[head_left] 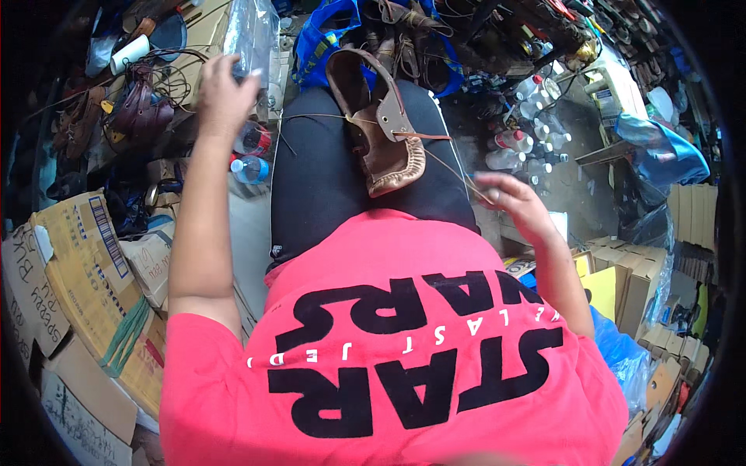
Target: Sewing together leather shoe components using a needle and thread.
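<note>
A brown leather moccasin-style shoe (388,144) rests on my lap, its gathered toe seam toward me and its heel pointing away. Thin leather laces come out of its sides; one lies across my left thigh, and a flat reddish strip sticks out to the right. Another lace (447,167) runs from the shoe to my right hand (517,203), whose fingers are closed round its end beside my right thigh. My left hand (225,97) is raised away from the shoe, beside a clear plastic bag (252,39). It is slightly blurred, thumb and fingers apart, with nothing visible in it.
A blue bag (322,39) with more brown shoes stands beyond my knees. Several plastic bottles (513,140) stand to the right, with a blue-labelled bottle (250,169) at left. Cardboard boxes (85,256) flank me. Dark red leather pieces (144,105) and cords lie at upper left.
</note>
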A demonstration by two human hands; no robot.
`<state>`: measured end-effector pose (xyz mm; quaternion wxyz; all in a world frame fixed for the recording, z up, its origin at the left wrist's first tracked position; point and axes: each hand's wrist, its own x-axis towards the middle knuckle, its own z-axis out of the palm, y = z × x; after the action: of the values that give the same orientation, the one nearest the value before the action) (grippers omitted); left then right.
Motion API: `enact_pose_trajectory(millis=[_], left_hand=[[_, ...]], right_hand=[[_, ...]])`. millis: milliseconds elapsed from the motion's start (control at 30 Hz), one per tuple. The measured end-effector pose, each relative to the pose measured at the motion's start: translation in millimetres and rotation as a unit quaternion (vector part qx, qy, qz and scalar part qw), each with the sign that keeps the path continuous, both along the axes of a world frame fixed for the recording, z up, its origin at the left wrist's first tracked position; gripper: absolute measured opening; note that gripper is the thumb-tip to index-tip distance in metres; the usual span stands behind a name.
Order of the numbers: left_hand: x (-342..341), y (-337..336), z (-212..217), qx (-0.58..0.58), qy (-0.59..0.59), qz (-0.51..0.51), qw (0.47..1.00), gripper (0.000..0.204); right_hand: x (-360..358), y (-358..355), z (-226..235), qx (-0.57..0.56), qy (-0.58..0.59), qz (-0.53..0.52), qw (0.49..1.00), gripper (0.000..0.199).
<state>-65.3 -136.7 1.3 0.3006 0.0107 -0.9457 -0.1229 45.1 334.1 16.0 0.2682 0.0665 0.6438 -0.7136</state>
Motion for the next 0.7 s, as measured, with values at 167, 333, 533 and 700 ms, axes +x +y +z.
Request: enact_pose_trajectory(millis=[167, 333, 533, 700], left_hand=[[17.6, 124.3, 28.5, 0.330, -0.361, -0.287, 0.824, 0.084], [9.0, 141.3, 21.5, 0.318, -0.495, -0.354, 0.727, 0.042], [51.6, 138.4, 26.0, 0.487, -0.396, -0.331, 0.705, 0.030], [58.2, 133.4, 38.2, 0.587, -0.376, -0.319, 0.642, 0.039]], right_hand=[[-10.4, 10.7, -3.6, 0.520, 0.333, 0.244, 0.748, 0.039], [-36.8, -82.1, 17.4, 0.242, 0.254, 0.069, 0.934, 0.043], [-43.5, -110.2, 18.5, 0.142, 0.195, 0.118, 0.963, 0.043], [-48.1, -112.3, 19.9, 0.091, 0.174, 0.111, 0.974, 0.034]])
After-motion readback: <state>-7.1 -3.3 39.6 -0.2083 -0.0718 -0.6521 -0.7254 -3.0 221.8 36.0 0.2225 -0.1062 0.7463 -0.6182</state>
